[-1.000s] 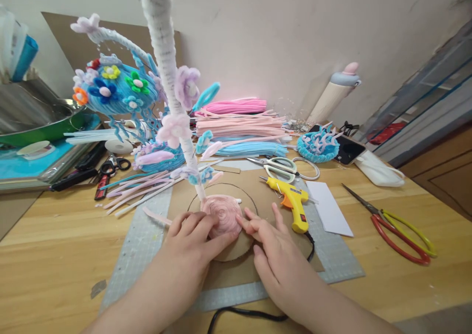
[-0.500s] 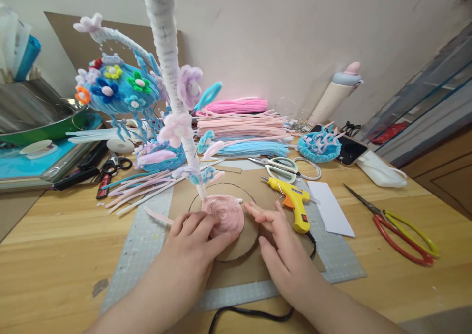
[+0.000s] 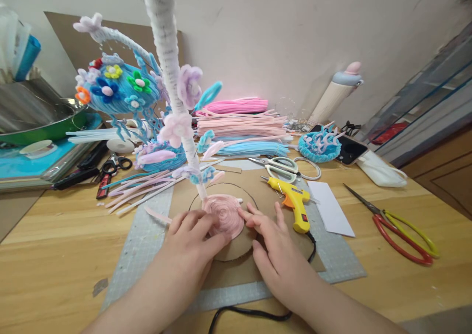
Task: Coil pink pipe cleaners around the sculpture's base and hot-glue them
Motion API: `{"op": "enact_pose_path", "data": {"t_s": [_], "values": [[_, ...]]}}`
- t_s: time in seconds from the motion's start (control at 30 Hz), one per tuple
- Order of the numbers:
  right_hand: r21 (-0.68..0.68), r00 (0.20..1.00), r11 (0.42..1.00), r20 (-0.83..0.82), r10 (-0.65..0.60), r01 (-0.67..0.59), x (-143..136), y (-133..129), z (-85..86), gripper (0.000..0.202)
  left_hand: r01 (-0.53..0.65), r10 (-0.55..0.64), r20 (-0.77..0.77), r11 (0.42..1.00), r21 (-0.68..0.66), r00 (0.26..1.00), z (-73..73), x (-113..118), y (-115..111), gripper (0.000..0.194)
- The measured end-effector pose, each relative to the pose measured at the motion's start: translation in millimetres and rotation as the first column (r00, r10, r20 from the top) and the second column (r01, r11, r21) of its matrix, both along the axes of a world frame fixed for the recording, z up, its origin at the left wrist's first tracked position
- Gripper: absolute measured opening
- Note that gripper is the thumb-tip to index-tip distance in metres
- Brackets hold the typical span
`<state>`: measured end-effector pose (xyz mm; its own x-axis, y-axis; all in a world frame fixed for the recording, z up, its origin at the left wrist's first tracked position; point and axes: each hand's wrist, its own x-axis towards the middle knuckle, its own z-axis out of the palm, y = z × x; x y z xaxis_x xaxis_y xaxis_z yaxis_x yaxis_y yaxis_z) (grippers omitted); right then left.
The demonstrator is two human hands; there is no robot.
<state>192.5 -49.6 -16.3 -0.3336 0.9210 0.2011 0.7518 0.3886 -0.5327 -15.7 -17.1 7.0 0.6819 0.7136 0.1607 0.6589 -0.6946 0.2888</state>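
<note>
A pink coil of fuzzy stems (image 3: 223,215) lies inside a circle cut in the brown cardboard (image 3: 236,273), beside the foot of a tall white wrapped stalk (image 3: 165,44) with fuzzy flowers. My left hand (image 3: 191,250) rests at the coil's left and lower edge, thumb on its surface; the undersides of its fingers are hidden. A pink strip (image 3: 158,215) sticks out left of that hand. My right hand (image 3: 275,240) has its fingers apart, one fingertip touching the coil's right edge, and holds nothing.
A yellow glue gun (image 3: 293,199) lies right of the cardboard, its black cord (image 3: 254,314) curving along the front. Red-and-yellow scissors (image 3: 398,236) lie farther right. Behind are white-handled scissors (image 3: 282,167) and pink stem bundles (image 3: 239,126). A grey cutting mat (image 3: 342,260) lies under the cardboard.
My right hand has moved left, bringing a fingertip to the coil's edge. The left thumb has drawn back a little to the left over the coil.
</note>
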Motion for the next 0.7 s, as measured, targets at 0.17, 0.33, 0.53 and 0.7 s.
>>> {"op": "enact_pose_path", "data": {"t_s": [0.17,0.33,0.53,0.7], "values": [[0.022,1.000,1.000,-0.003,0.000,0.000,1,-1,0.5,0.047,-0.028,0.028,0.005,0.999,-0.016,1.000,1.8,0,1,0.022],[0.058,1.000,0.998,0.011,0.019,-0.020,-1,-1,4.5,0.032,-0.034,0.034,0.010,0.999,-0.017,0.999,3.3,2,1,0.018],[0.186,0.990,0.974,0.085,0.115,-0.130,-2,-5,13.9,0.025,-0.031,0.032,0.030,0.999,-0.036,0.999,4.0,2,1,0.017],[0.221,0.974,0.960,0.184,0.133,-0.173,-4,-6,12.2,0.031,-0.046,0.046,0.002,0.998,-0.039,0.999,4.6,2,1,0.016]]}}
